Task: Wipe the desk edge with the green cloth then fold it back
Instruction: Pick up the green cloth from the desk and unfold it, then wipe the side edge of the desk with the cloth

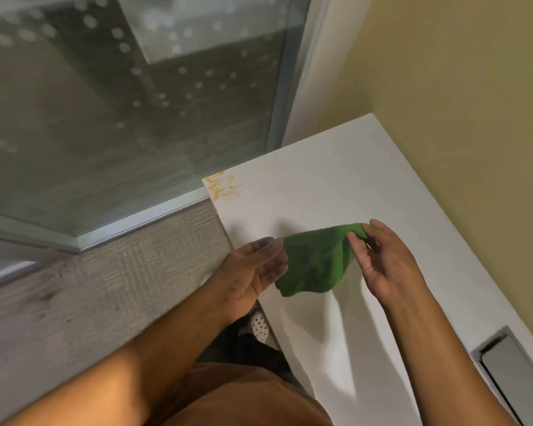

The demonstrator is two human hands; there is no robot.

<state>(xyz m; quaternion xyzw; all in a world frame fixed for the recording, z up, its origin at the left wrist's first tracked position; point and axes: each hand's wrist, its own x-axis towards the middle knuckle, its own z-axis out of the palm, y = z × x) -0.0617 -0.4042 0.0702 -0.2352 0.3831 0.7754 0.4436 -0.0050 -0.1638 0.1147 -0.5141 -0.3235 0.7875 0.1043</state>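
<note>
A green cloth [316,259] hangs stretched just above the white desk [320,179], held between both hands. My right hand [382,262] pinches its upper right corner with fingertips. My left hand [253,272] grips the cloth's left edge, palm turned up, over the desk's left edge. The cloth's lower part droops loose toward the desktop. An orange-yellow smear [222,187] marks the desk's far left corner, beyond the cloth and untouched by it.
A glass wall with a metal frame [142,216] runs along the left. Grey carpet [105,287] lies below the desk edge. A grey cable hatch [511,373] sits in the desk at lower right. A yellow wall borders the desk's right side.
</note>
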